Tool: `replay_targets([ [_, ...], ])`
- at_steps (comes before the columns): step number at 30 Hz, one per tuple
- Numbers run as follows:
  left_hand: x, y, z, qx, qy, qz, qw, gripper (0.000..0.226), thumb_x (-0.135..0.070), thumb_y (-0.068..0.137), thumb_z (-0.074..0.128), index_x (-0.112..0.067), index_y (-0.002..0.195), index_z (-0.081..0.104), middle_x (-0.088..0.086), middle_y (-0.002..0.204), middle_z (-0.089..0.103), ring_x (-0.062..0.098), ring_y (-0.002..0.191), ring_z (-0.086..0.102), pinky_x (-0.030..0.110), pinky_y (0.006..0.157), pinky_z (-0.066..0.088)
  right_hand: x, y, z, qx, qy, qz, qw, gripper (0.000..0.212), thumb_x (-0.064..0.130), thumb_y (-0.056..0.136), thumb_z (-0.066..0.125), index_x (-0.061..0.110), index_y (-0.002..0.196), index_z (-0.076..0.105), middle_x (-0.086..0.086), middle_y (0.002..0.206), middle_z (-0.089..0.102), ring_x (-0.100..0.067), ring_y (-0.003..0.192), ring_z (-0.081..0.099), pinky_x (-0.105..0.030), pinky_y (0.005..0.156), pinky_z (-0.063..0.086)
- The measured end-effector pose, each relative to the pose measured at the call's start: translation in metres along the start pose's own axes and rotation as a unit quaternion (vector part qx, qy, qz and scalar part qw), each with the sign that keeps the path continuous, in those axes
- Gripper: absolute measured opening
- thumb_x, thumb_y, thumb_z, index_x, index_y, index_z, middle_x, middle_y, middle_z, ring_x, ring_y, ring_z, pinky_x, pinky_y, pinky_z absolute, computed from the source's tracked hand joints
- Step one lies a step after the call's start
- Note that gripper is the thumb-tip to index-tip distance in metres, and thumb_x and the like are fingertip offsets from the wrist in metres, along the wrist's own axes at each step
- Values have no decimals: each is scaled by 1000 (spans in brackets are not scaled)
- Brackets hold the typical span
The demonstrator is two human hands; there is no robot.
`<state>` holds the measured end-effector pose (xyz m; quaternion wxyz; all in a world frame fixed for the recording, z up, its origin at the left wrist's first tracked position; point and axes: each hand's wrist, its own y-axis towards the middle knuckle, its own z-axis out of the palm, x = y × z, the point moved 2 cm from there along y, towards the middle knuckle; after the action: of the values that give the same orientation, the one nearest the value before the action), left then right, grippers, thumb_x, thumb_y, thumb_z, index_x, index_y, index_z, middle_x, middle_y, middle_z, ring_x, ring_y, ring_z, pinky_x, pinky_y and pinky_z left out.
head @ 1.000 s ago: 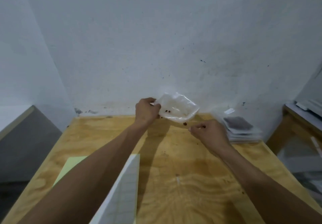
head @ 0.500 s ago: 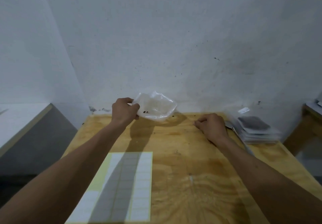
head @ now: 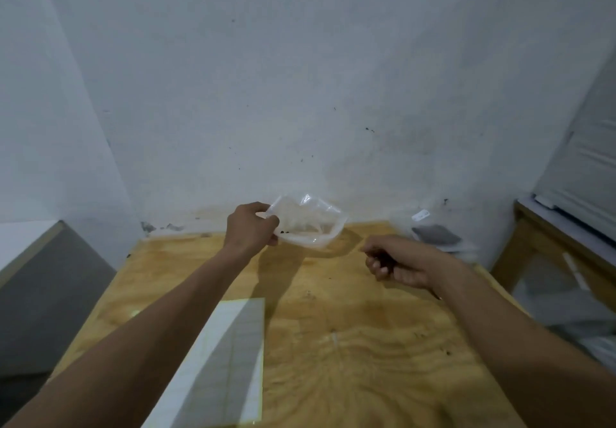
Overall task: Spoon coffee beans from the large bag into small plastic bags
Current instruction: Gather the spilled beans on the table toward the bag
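A small clear plastic bag [head: 308, 224] hangs just above the far edge of the plywood table [head: 350, 344], close to the wall. My left hand [head: 250, 227] pinches it at its left edge. A few dark coffee beans show at the bag's bottom near my fingers. To the right, my right hand [head: 396, 262] hovers over the table with its fingers curled round a thin dark utensil, probably the spoon; its tip pokes out below my wrist. The large bag is out of view.
A stack of flat small bags [head: 435, 234] lies at the table's back right corner against the wall. A white gridded sheet [head: 233, 354] lies at the near left. A second wooden table [head: 546, 237] stands to the right.
My right hand has lifted off the table by the stack and drawn back toward me, its fingers now curled. My left hand keeps holding the bag by the wall.
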<state>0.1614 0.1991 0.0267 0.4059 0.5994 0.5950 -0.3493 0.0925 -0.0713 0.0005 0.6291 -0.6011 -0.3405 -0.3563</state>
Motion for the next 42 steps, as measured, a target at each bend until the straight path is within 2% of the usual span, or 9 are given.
replay_targets([
  [4,-32,-23,49,63,-29,30,997,31,-11,89,63,-14,119,68,9,71,75,18,55,73,25,64,54,-19,-50,-34,-28,-203,-86,975,27,15,77,83,20,65,60,-3,61,50,-11,50,44,-28,56,34],
  [10,-88,-76,146,179,-62,82,979,36,-14,85,66,-11,121,69,10,78,77,21,62,75,37,81,62,-55,-145,-83,-122,-227,-108,960,15,12,82,82,14,77,68,-1,62,56,-8,53,49,-22,57,42],
  [16,-144,-152,220,228,-35,167,959,36,-14,88,64,-7,123,67,10,90,74,20,59,73,27,63,59,-104,-240,-126,-218,-170,-54,959,20,12,84,80,14,70,65,1,57,52,-8,48,44,-23,51,37],
  [20,-165,-182,242,284,-8,157,946,6,-15,87,65,-10,84,68,12,77,72,31,69,75,42,75,63,-138,-284,-145,-274,-110,-30,955,25,8,85,77,16,62,73,-8,62,51,-13,50,41,-25,50,31],
  [23,-170,-192,256,314,-23,121,941,16,-16,84,68,-15,70,61,11,74,70,33,69,75,46,74,64,-152,-303,-150,-293,-49,-19,955,10,0,88,72,4,80,69,-9,65,50,-11,46,41,-18,43,32],
  [27,-174,-215,274,357,-70,83,928,10,-7,88,66,-7,77,64,10,75,68,30,60,74,46,70,64,-163,-315,-161,-309,-10,-15,951,19,-4,89,69,6,76,59,-9,67,48,-9,44,39,-14,38,32],
  [31,-169,-244,299,401,-87,39,911,12,-1,91,63,-6,80,63,12,76,68,26,55,73,43,74,64,-171,-323,-178,-335,-17,-2,942,27,-2,85,74,11,64,63,-8,62,50,-13,50,39,-24,50,28],
  [37,-144,-294,344,438,-33,28,898,5,-1,92,61,3,96,59,15,73,67,32,67,75,46,77,63,-210,-327,-183,-386,-81,57,917,31,-7,85,66,8,61,54,-7,52,46,-15,42,39,-27,49,33],
  [42,-85,-332,394,429,70,83,897,21,-12,91,64,2,106,67,14,98,71,31,90,71,34,75,58,-291,-303,-189,-404,-93,165,895,18,0,79,77,6,74,61,-14,66,55,-22,53,49,-28,55,44],
])
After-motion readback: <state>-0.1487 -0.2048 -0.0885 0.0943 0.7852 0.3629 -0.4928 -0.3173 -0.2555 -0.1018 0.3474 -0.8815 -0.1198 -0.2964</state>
